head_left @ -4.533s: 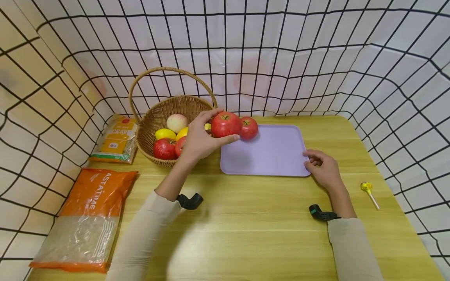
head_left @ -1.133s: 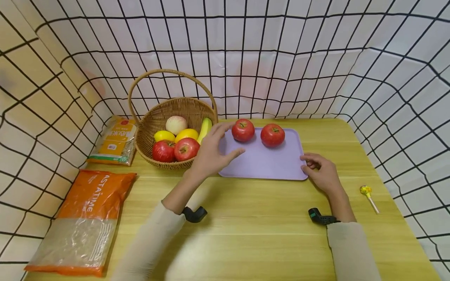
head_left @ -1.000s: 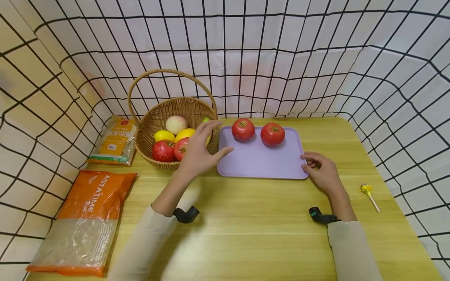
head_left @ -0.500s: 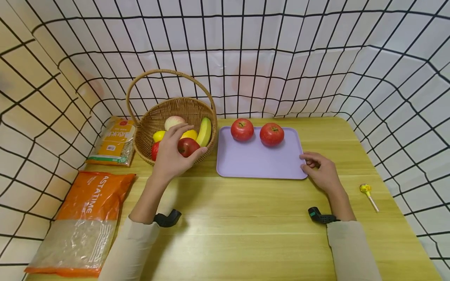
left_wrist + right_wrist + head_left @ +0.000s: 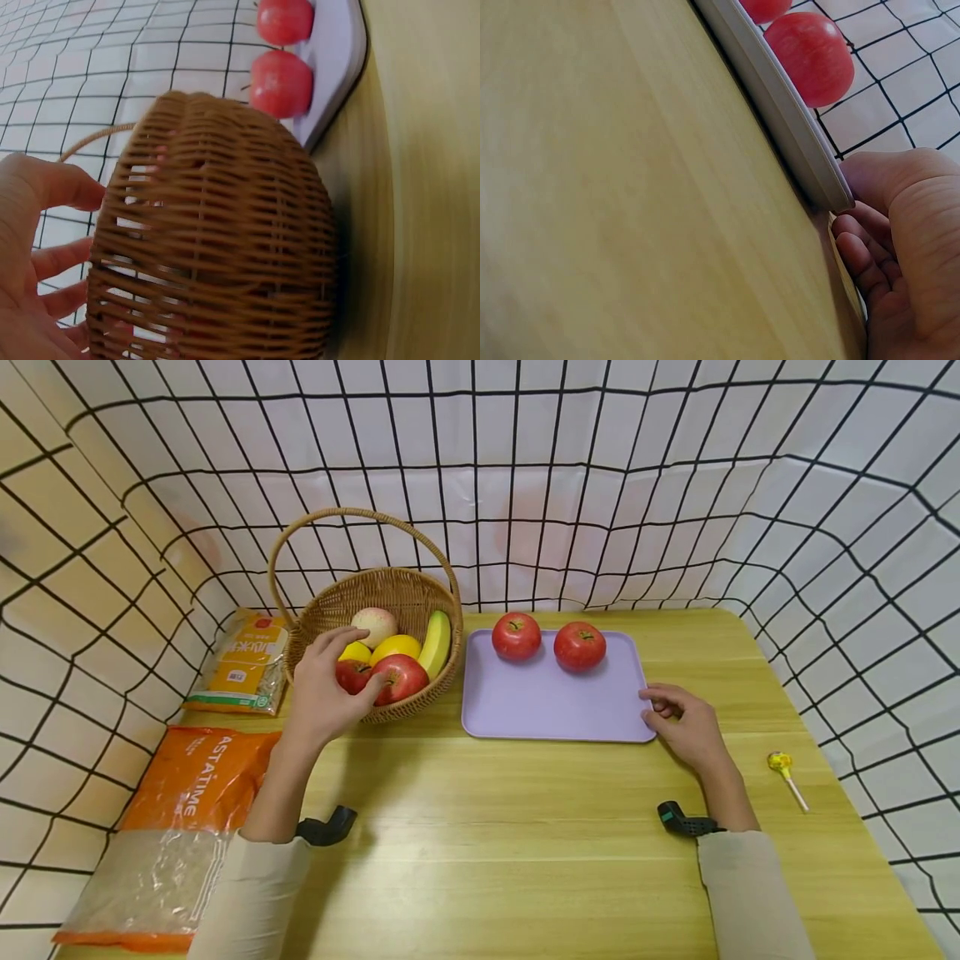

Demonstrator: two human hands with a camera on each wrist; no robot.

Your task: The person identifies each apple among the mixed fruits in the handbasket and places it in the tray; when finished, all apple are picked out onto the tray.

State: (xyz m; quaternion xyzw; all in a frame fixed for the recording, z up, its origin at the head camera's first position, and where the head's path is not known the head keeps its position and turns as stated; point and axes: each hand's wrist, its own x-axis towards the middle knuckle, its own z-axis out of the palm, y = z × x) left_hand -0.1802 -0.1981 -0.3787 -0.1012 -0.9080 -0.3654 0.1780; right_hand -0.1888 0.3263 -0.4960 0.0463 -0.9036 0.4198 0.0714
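My left hand reaches over the front left rim of the wicker basket, fingers spread around a red apple that it partly hides. Its thumb overlaps a second red apple beside that one. The left wrist view shows these fingers apart behind the basket wall. At the lilac tray's right edge, my right hand grips the rim near the front corner, with the other fingers curled below. Two red apples stand on the tray's back part, one left and one right.
Also in the basket are a peach, yellow fruits and a banana. An orange-and-clear bag and a smaller food packet lie at left. A lollipop lies at far right. A tall handle arches over the basket.
A red apple carried by my left hand was set on the tray and let go. That hand then moved left, back over the basket. My right hand has stayed at the tray's edge.
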